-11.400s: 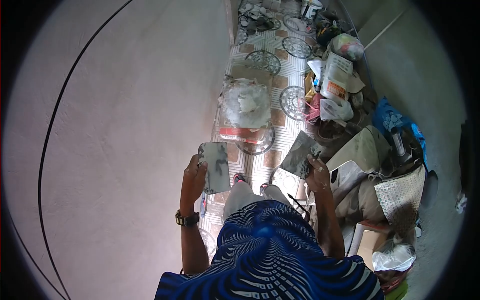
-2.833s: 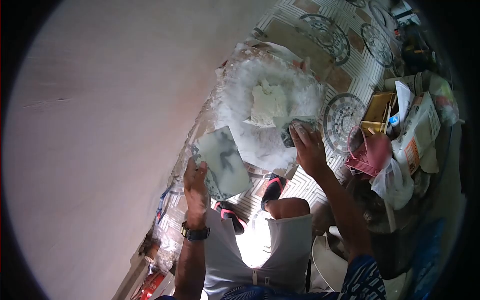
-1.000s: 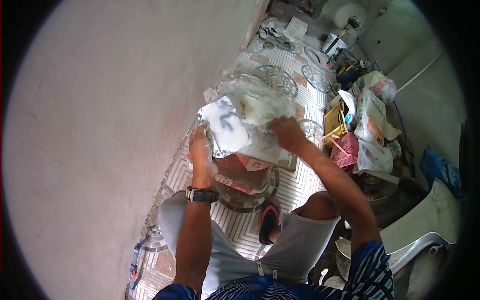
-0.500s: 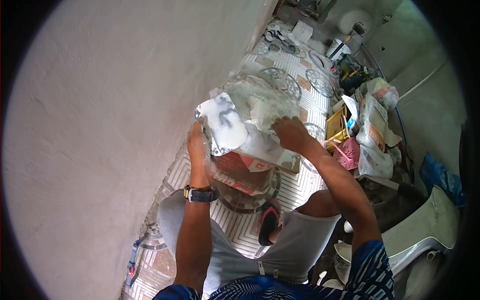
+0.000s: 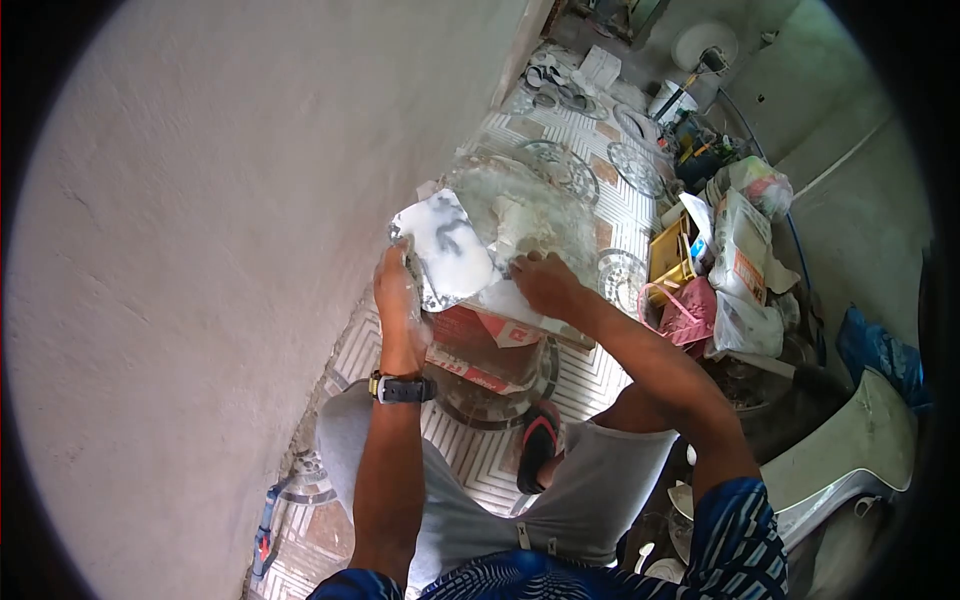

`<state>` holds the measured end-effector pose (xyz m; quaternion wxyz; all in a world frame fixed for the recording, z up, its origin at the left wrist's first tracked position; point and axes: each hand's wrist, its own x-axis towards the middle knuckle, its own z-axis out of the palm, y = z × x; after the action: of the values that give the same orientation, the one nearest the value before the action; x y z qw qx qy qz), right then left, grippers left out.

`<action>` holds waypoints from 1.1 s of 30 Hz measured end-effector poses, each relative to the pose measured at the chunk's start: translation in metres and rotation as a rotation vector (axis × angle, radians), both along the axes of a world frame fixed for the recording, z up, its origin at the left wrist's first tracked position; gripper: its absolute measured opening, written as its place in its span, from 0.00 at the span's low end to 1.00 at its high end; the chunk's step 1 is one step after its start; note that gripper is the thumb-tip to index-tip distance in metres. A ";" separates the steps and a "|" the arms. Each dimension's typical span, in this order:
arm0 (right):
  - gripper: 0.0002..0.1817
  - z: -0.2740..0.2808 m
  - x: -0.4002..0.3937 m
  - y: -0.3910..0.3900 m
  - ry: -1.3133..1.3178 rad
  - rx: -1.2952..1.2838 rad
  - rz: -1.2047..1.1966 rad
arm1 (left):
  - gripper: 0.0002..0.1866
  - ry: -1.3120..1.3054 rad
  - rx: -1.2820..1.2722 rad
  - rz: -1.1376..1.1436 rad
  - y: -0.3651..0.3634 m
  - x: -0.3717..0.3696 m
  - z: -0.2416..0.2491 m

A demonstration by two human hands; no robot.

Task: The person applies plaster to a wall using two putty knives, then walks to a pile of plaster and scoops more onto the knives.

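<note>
My left hand [image 5: 395, 290] is closed on the near left side of a flat rectangular plastering trowel [image 5: 462, 285], its handle hidden. White paste [image 5: 450, 235] is spread over the trowel's face, with grey metal showing through in streaks. Right of the trowel, my right hand [image 5: 548, 287] is bent with fingers curled inward, low over a dusty, white-smeared board [image 5: 570, 328]. Whatever those fingers hold is hidden. Behind both hands lies a cloudy plastic sheet or bag [image 5: 560, 215] with a whitish lump [image 5: 513, 222] on it. Beneath the board stands a red printed box [image 5: 470, 340].
A bare plastered wall [image 5: 250, 250] runs close along my left. On the right stand a yellow crate [image 5: 668, 262], a pink basket [image 5: 690, 312], white sacks [image 5: 740, 245] and a pale curved panel [image 5: 840, 450]. Patterned tiles [image 5: 480, 445] cover the floor; a white bucket [image 5: 672, 100] is farther back.
My right hand has moved left and slightly nearer to me, toward the trowel's right edge. The left hand and the trowel have stayed almost in place.
</note>
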<state>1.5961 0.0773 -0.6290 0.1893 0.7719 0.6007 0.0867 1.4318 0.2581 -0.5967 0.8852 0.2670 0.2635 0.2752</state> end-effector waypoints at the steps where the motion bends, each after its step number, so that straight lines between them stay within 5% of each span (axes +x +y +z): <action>1: 0.08 0.004 0.003 -0.001 0.018 -0.019 -0.018 | 0.19 -0.002 0.012 0.006 0.000 0.000 -0.002; 5: 0.10 0.059 0.003 0.014 0.081 -0.007 -0.170 | 0.19 0.016 0.018 0.029 -0.001 -0.003 -0.002; 9: 0.10 0.005 -0.002 0.013 -0.098 0.087 0.082 | 0.19 -0.001 0.022 0.020 -0.001 0.000 -0.002; 14: 0.19 0.063 0.007 0.008 0.201 0.087 -0.112 | 0.18 0.005 0.011 0.047 -0.002 -0.004 -0.003; 16: 0.13 0.051 0.017 -0.008 0.059 0.159 -0.109 | 0.18 0.002 0.015 0.043 -0.003 -0.003 0.000; 19: 0.19 0.001 0.015 -0.043 0.092 0.104 -0.044 | 0.18 -0.015 0.011 0.028 -0.002 -0.003 0.002; 22: 0.21 0.034 0.035 -0.053 0.301 0.212 -0.112 | 0.18 -0.006 0.014 0.034 -0.002 -0.003 -0.003; 28: 0.22 0.009 0.036 -0.056 0.110 0.040 -0.063 | 0.18 0.023 0.015 0.011 0.000 0.002 -0.007; 33: 0.20 0.054 0.033 -0.043 0.064 0.032 -0.190 | 0.18 -0.007 0.000 0.005 -0.007 -0.003 0.000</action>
<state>1.6289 0.0341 -0.5746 0.1650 0.8308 0.5289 0.0531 1.4288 0.2509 -0.5965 0.8853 0.2656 0.2609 0.2786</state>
